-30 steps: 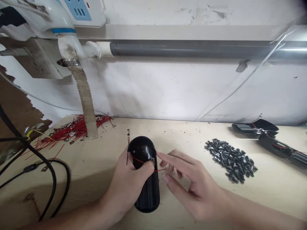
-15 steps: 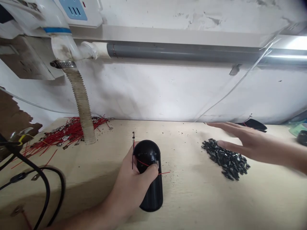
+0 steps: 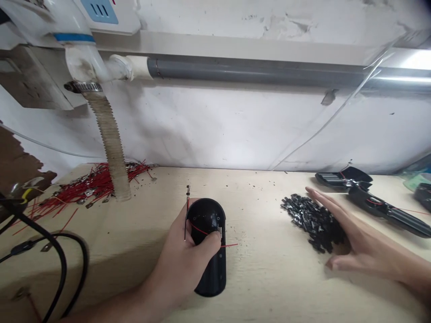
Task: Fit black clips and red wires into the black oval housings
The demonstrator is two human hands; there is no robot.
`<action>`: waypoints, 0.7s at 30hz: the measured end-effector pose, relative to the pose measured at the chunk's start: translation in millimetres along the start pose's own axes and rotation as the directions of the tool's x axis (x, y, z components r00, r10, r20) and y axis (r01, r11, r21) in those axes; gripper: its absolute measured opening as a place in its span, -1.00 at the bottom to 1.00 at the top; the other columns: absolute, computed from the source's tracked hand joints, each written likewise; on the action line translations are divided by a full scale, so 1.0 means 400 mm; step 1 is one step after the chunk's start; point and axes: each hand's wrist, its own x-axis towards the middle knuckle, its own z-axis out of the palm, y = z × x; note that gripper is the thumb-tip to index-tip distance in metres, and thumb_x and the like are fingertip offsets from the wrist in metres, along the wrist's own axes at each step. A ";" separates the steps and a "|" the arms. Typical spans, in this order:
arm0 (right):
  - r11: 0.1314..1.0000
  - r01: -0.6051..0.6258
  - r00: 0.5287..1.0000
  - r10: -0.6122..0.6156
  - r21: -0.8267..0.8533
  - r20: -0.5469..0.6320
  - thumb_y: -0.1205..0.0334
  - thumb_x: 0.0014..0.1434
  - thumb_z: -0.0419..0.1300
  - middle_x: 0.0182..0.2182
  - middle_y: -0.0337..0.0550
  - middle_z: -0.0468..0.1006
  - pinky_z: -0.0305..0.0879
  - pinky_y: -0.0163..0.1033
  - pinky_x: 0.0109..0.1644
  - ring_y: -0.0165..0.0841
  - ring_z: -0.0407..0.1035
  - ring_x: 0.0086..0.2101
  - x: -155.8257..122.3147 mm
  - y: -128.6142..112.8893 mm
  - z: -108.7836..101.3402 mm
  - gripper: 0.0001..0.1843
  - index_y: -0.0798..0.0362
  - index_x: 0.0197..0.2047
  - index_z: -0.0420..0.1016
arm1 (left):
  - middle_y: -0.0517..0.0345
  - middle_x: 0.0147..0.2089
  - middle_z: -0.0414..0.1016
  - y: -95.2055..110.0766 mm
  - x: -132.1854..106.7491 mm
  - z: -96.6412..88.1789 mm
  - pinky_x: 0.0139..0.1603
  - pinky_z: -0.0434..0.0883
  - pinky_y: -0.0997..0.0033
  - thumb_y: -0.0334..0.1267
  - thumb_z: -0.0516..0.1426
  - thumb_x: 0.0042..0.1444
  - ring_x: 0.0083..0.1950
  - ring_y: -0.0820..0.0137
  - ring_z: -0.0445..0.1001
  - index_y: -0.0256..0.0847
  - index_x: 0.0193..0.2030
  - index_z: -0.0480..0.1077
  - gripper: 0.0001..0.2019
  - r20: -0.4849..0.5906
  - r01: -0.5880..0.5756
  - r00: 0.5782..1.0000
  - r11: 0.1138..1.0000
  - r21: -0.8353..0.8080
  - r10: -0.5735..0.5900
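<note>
My left hand (image 3: 178, 255) is shut around a black capsule-shaped plastic housing (image 3: 215, 276), with the thumb pressed near a small metal part on its domed end. A thin red wire (image 3: 230, 245) runs across the housing and sticks out to the right, and a thin dark wire with a small metal tip (image 3: 187, 190) stands up beyond it. My right hand (image 3: 363, 246) lies open on the table, fingers spread against the right side of a heap of small black parts (image 3: 308, 222). It holds nothing that I can see.
The light wooden table (image 3: 269, 287) holds a bundle of red wires with metal terminals (image 3: 94, 186) at back left and black cables (image 3: 50, 255) at left. Black wired devices (image 3: 380, 206) lie at back right. A corrugated hose (image 3: 109, 139) descends to the table.
My right hand has moved from beside the housing to the far side of the black heap, then down around its right edge. The left hand and housing have stayed nearly still.
</note>
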 end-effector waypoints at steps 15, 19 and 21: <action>0.986 0.164 0.982 -0.165 0.015 0.089 -0.32 0.15 0.45 0.59 0.17 -0.01 0.18 0.38 0.47 0.29 0.04 0.49 0.079 -0.002 0.010 0.41 -0.17 0.72 -0.37 | 0.15 -0.22 0.45 -0.011 -0.008 -0.005 -0.19 0.42 0.41 -0.19 0.29 0.13 -0.21 0.39 0.40 -0.23 -0.07 0.41 -0.72 0.029 0.021 0.999 0.998 -0.064 -0.020; 0.979 0.203 0.974 -0.205 0.031 0.094 -0.34 0.17 0.44 0.59 0.18 -0.01 0.28 0.42 0.40 0.24 0.10 0.48 0.108 -0.011 0.017 0.35 -0.18 0.72 -0.29 | 0.18 -0.24 0.44 -0.013 -0.007 -0.004 -0.20 0.41 0.43 -0.22 0.28 0.14 -0.22 0.41 0.39 -0.21 -0.09 0.40 -0.75 0.037 0.022 0.999 0.996 -0.092 -0.019; 0.976 0.215 0.971 -0.218 0.036 0.099 -0.31 0.19 0.44 0.59 0.19 -0.03 0.30 0.40 0.39 0.23 0.11 0.48 0.121 -0.019 0.019 0.33 -0.17 0.72 -0.27 | 0.17 -0.25 0.44 -0.011 -0.007 -0.004 -0.20 0.40 0.43 -0.23 0.29 0.12 -0.22 0.41 0.39 -0.21 -0.10 0.40 -0.76 0.027 0.020 0.999 0.996 -0.090 -0.018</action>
